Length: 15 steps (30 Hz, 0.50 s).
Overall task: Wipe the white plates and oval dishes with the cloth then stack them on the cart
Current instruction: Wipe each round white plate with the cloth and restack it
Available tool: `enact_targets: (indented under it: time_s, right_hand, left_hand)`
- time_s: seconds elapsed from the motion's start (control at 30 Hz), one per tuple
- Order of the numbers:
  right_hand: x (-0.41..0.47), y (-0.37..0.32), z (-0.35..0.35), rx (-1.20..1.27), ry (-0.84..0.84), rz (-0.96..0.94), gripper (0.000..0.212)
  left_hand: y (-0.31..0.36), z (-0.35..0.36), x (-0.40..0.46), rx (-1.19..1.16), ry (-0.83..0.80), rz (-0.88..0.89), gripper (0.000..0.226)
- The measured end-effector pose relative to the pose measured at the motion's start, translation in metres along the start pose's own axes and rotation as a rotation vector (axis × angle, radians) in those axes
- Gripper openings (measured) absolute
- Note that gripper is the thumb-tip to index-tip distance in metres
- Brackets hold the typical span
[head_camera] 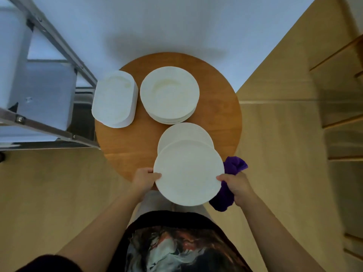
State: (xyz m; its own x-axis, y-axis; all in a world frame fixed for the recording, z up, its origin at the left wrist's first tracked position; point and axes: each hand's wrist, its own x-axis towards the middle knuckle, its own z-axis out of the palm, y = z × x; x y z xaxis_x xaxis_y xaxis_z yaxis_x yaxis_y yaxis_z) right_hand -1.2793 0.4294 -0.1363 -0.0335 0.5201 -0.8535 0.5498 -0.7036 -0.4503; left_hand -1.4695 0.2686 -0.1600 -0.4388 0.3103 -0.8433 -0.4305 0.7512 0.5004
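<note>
Two hands: both gripped one white plate (188,172), held over the near edge of the round wooden table (222,107).
Left hand (144,178): thumb curled over the plate's left rim, fingers hidden beneath.
Right hand (236,183): pinched the right rim and clutched one purple cloth (228,185), partly hidden behind the plate.
Plates on table: one flat plate (184,134) near the near edge, half covered by the held plate.
Round stack (170,95): one, toward the far edge; count within unreadable.
Oval dishes (115,99): one stack overhanging the left edge; count unreadable.
Cart (49,36): one metal frame beside the left edge, cut off at picture's left.
</note>
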Motion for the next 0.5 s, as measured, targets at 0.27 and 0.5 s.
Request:
enact_targets:
  time_s: [0.27, 0.5]
  right_hand:
    - [0.028, -0.003, 0.014, -0.085, 0.145, -0.126, 0.013]
    - [0.034, -0.014, 0.022, -0.151, 0.122, -0.229, 0.015]
  left_hand:
    - [-0.012, 0.018, 0.042, -0.061, 0.159, -0.071, 0.025]
    - [-0.015, 0.033, 0.061, 0.01, 0.257, -0.065, 0.02]
